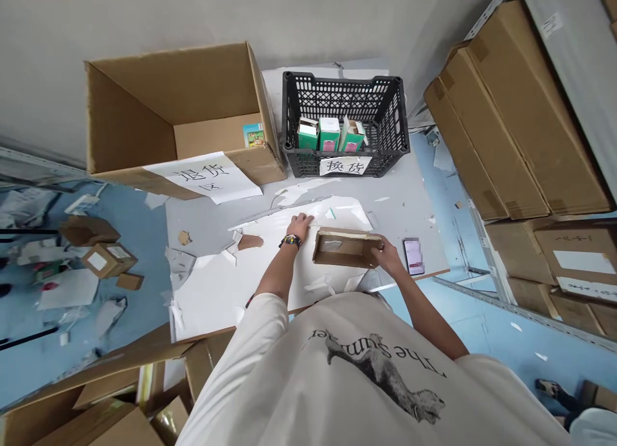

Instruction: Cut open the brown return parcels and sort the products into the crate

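My right hand (384,253) grips the right end of a small open cardboard box (344,248), which is tilted so that its inside faces me. A pale patch shows on the inner wall of the box. Just left of the box, my left hand (300,226) rests on the white sheet (274,272) that covers part of the table, a watch on its wrist. Its fingers are bent, and what they hold, if anything, is too small to tell. A small green-edged scrap (330,213) lies beyond the box.
A large cardboard box (212,134) with a paper sign stands at the back left. Beside it, a black crate (344,92) holds several green-and-white boxes (330,135). A phone (413,256) lies at the right. Stacked cartons (520,112) fill shelves on the right.
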`<state>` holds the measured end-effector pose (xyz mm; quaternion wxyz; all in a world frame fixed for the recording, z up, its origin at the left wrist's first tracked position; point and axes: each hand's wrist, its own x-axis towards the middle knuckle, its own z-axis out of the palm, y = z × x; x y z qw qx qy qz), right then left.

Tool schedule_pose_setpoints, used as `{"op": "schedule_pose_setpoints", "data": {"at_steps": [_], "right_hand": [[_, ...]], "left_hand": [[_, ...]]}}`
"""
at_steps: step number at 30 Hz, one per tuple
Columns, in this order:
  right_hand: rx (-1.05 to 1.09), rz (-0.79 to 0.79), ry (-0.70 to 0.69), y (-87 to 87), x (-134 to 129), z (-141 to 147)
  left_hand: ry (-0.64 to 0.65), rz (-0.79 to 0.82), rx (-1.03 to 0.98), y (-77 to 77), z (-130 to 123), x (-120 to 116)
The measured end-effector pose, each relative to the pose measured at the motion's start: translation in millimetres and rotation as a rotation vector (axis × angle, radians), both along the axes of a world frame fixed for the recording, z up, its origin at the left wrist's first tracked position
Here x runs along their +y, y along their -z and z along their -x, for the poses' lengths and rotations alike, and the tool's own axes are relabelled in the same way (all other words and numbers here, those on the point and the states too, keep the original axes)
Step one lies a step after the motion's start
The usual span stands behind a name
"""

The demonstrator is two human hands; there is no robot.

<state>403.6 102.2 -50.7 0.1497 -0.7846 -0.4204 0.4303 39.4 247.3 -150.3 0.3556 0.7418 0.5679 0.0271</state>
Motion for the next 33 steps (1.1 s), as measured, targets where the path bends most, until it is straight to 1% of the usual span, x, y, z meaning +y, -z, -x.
{"op": "schedule_pose_setpoints", "data": {"at_steps": [2, 6, 8, 11, 14, 16, 18, 19, 20, 21, 23, 25, 26, 27, 28, 29, 30, 33], "right_hand": [[0.011, -0.02, 0.0, 2.3, 1, 1], [0.023, -0.026, -0.002, 1.8, 2, 2], [0.035, -0.013, -0.006, -0.6, 3, 3], [0.066, -0.015, -0.01, -3.6, 5, 6], [0.077, -0.04, -0.007, -3.2, 10, 12], [0.071, -0.062, -0.002, -1.0, 14, 17], [0.073, -0.07, -0.006, 2.3, 17, 22], [0.083, -0.07, -0.015, 4.0, 18, 25], [0.094, -0.071, -0.025, 5.8, 19, 27], [0.103, -0.074, -0.032, 7.4, 20, 29], [0.107, -0.082, -0.025, 9.7, 22, 33], [0.098, -0.07, 0.007, 10.6, 23, 35], [0.099, -0.061, 0.019, 10.5, 24, 35], [0.106, -0.051, 0.026, 10.2, 25, 36], [0.117, -0.043, 0.029, 9.9, 25, 36], [0.128, -0.038, 0.03, 9.6, 26, 36], [0.136, -0.034, 0.03, 9.7, 26, 35], [0.139, -0.036, 0.033, 12.0, 24, 34]], "left_hand": [[-0.063, 0.016, -0.022, 6.3, 5, -3], [-0.261, 0.061, -0.085, 15.7, 9, -7], [-0.334, 0.06, -0.106, 16.3, 11, -8], [-0.459, 0.024, -0.139, 11.2, 16, -9], [-0.597, -0.038, -0.177, -0.5, 27, -13], [-0.695, -0.101, -0.222, -13.6, 36, -18], [-0.793, -0.188, -0.329, -33.2, 45, -25], [-0.821, -0.236, -0.404, -45.9, 48, -29], [-0.813, -0.276, -0.471, -60.1, 50, -34], [-0.758, -0.307, -0.515, -75.6, 50, -39], [-0.548, -0.343, -0.537, -107.0, 45, -50], [-0.253, -0.294, -0.513, -133.0, 32, -58], [-0.102, -0.247, -0.509, -142.1, 23, -61], [0.031, -0.208, -0.501, -148.0, 14, -63], [0.135, -0.183, -0.477, -150.8, 5, -64], [0.207, -0.169, -0.431, -150.7, -5, -64], [0.252, -0.166, -0.368, -148.5, -14, -63], [0.293, -0.192, -0.141, -136.7, -38, -60]]}}
